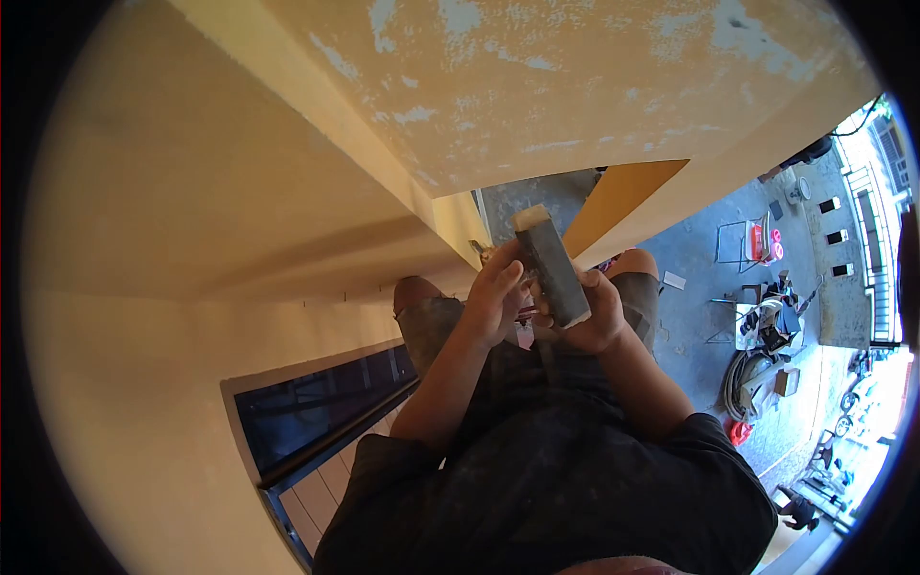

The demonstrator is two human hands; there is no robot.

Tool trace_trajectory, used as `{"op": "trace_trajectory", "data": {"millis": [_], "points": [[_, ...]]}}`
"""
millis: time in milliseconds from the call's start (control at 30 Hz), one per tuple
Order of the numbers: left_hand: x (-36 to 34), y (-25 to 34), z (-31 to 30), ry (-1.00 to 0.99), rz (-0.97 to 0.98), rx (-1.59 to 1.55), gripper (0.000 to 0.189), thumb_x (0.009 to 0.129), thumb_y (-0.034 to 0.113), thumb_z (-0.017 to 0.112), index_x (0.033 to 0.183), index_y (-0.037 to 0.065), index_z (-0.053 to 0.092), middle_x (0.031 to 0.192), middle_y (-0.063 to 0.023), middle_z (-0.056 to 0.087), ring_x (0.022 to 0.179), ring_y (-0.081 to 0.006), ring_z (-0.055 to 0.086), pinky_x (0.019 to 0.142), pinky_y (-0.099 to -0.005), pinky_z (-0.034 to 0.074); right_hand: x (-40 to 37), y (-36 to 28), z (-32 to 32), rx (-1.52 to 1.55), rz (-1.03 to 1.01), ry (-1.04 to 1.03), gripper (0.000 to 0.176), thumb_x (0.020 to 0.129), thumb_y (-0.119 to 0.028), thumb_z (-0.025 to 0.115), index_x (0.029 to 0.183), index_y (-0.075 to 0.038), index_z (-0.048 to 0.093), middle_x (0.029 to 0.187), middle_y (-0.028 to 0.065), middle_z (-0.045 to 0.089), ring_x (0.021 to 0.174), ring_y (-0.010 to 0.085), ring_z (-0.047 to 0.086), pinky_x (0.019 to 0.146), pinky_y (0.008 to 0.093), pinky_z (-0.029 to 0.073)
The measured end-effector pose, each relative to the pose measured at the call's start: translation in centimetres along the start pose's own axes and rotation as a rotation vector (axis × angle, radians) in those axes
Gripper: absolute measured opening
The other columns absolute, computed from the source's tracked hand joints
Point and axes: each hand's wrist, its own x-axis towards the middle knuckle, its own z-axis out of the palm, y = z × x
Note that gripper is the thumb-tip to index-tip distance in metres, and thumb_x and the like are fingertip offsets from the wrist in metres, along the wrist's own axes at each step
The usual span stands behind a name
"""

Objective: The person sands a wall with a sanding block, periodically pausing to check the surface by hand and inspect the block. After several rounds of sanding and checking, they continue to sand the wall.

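Note:
A dark grey rectangular block [553,270] with pale ends is held up in front of the body, tilted, its upper end leaning left. My right hand [596,309] grips its lower right side, with the thumb against the edge. My left hand [498,292] is at its left side, fingers curled in behind it. What the fingertips touch behind the block is hidden. Between the hands, under the block, a small reddish object [525,314] shows in part.
A yellow wall [575,96] with whitish patches rises ahead, and another wall [192,192] stands at the left. A dark window [326,402] is at lower left. Far below right, the floor [690,316] holds a folding chair [743,242], a hose coil [736,383] and a cluttered table [747,326].

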Motion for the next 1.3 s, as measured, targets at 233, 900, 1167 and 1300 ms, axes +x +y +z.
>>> {"op": "trace_trajectory", "data": {"millis": [233, 900, 1167, 1300], "points": [[-0.3, 0.3, 0.7, 0.07, -0.011, 0.18, 0.053, 0.091, 0.023, 0.059, 0.133, -0.002, 0.039, 0.128, -0.0176, 0.051, 0.11, -0.0212, 0.056, 0.084, -0.0296, 0.051, -0.4, 0.4, 0.3, 0.054, 0.093, -0.032, 0.049, 0.087, -0.027, 0.047, 0.131, -0.008, 0.037, 0.111, 0.0181, 0.057, 0.086, 0.0305, 0.063, 0.076, 0.0425, 0.05], [-0.2, 0.7, 2.4, 0.291, 0.103, 0.664, 0.052, 0.082, 0.004, 0.069, 0.129, -0.002, 0.045, 0.114, -0.0133, 0.059, 0.104, -0.0203, 0.06, 0.088, -0.0332, 0.05, -1.4, 0.7, 1.5, -0.937, -0.309, 0.277, 0.04, 0.086, -0.005, 0.063, 0.123, 0.0, 0.047, 0.115, 0.01, 0.056, 0.102, 0.0167, 0.055, 0.085, 0.0306, 0.048], [-0.1, -0.2, 3.0, 0.315, 0.207, 0.623, 0.065, 0.081, 0.003, 0.071, 0.136, 0.0, 0.036, 0.123, -0.0177, 0.053, 0.105, -0.0223, 0.059, 0.087, -0.031, 0.051, -1.8, 0.9, 0.4, -0.927, -0.369, 0.364, 0.038, 0.087, -0.007, 0.064, 0.121, -0.001, 0.049, 0.103, 0.0077, 0.061, 0.09, 0.0123, 0.059, 0.071, 0.0227, 0.049], [-0.2, -1.1, 3.3, 0.319, 0.371, 0.991, 0.06, 0.082, 0.004, 0.069, 0.134, 0.001, 0.041, 0.127, -0.0154, 0.05, 0.106, -0.0241, 0.059, 0.087, -0.0323, 0.052, -1.7, 0.9, 0.3, -0.986, -0.445, 0.441, 0.039, 0.088, -0.01, 0.064, 0.123, -0.002, 0.049, 0.103, 0.0065, 0.062, 0.087, 0.01, 0.059, 0.061, 0.018, 0.045]]}}
